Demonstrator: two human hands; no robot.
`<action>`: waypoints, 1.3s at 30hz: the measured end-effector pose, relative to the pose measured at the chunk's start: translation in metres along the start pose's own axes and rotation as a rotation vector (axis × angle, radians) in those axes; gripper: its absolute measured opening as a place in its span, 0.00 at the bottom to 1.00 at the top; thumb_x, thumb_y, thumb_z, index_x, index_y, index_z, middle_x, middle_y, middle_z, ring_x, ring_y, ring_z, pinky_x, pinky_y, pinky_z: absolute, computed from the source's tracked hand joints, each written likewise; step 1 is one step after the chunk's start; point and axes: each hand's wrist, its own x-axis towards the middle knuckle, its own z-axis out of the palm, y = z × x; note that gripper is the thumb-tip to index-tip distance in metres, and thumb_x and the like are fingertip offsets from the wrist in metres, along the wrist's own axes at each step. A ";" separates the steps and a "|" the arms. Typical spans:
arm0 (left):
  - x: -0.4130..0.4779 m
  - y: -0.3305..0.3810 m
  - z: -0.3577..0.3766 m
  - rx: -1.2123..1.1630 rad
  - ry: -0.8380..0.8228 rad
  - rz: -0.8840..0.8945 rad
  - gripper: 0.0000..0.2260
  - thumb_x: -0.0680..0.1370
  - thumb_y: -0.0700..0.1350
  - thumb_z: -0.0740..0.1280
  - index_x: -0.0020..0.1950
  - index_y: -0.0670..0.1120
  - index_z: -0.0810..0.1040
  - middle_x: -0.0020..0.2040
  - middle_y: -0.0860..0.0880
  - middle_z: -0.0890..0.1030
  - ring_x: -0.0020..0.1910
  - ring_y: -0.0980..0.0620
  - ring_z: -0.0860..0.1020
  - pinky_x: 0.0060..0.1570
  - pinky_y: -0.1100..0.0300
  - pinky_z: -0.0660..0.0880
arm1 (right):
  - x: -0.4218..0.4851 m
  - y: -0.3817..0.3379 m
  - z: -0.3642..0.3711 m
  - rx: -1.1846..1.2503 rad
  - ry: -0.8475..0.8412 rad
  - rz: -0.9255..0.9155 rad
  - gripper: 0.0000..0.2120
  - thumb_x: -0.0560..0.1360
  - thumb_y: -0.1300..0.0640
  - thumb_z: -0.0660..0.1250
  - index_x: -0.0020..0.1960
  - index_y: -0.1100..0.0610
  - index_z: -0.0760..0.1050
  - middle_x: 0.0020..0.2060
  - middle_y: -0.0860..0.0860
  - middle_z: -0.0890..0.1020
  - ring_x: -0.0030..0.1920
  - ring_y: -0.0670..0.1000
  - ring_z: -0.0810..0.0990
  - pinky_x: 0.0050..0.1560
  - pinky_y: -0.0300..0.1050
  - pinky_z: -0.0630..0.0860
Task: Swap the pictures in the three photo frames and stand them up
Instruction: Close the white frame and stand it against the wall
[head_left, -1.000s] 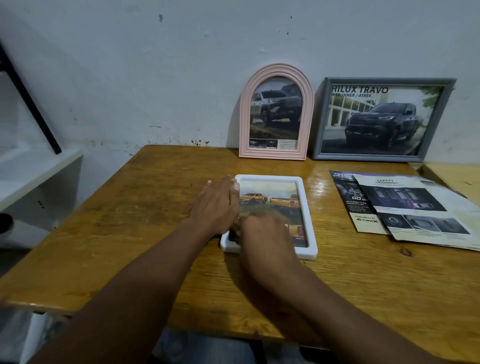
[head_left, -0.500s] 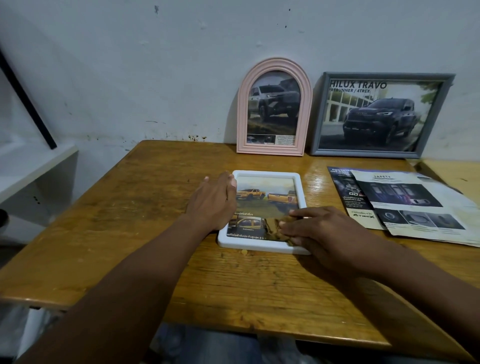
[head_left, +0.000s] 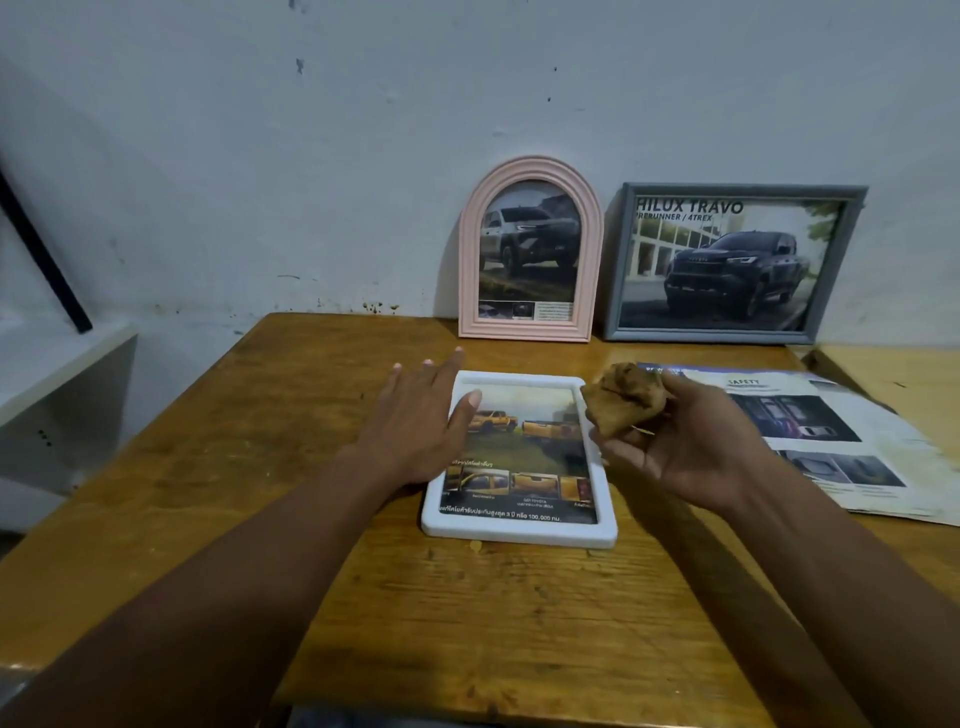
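White frame (head_left: 519, 535): lies flat and face up on the wooden table (head_left: 249, 426), in the middle of the picture; it holds a print of yellow pickup trucks with a strip of small photos and a line of text along the bottom.
Left hand (head_left: 415, 421): palm down at the frame's left edge, fingers straight and spread apart, gripping nothing; the thumb reaches over the upper left corner of the print, while the other fingers point toward the wall.
Right hand (head_left: 691, 441): right of centre, by the frame's right edge, fingers curled round a crumpled brown cloth (head_left: 621, 397); whether the hand touches the frame cannot be told.
Pink arched frame (head_left: 524, 328): upright at the back of the table, above centre, leaning on the wall, with a grey pickup inside.
Grey frame (head_left: 711, 335): just to the right of the pink one, upright against the wall in landscape, showing a dark pickup under the words "HILUX TRAVO".
Brochure (head_left: 831, 457): spread flat on the table at the right, partly behind the right hand.
White shelf (head_left: 62, 364): at the left edge, with a black bar (head_left: 41, 254) slanting above it.
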 end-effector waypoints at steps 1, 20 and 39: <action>0.001 0.003 -0.002 -0.011 0.019 0.009 0.28 0.84 0.61 0.47 0.83 0.53 0.49 0.82 0.48 0.57 0.81 0.48 0.51 0.78 0.47 0.43 | 0.009 -0.006 0.000 0.002 -0.006 0.016 0.21 0.81 0.44 0.60 0.62 0.60 0.76 0.57 0.62 0.83 0.57 0.61 0.82 0.47 0.57 0.83; -0.018 0.042 0.024 -0.148 -0.078 0.081 0.28 0.85 0.61 0.47 0.83 0.52 0.51 0.81 0.51 0.61 0.80 0.53 0.55 0.77 0.55 0.47 | 0.052 0.027 -0.009 -1.650 -0.019 -0.770 0.13 0.82 0.56 0.59 0.65 0.54 0.75 0.59 0.57 0.81 0.57 0.62 0.79 0.55 0.57 0.76; -0.009 0.029 0.027 -1.019 0.137 -0.283 0.28 0.81 0.65 0.50 0.76 0.53 0.67 0.67 0.53 0.79 0.69 0.50 0.73 0.65 0.52 0.63 | -0.061 0.139 0.042 -1.691 -0.273 -0.879 0.23 0.82 0.53 0.52 0.75 0.58 0.64 0.76 0.55 0.66 0.78 0.52 0.56 0.78 0.46 0.46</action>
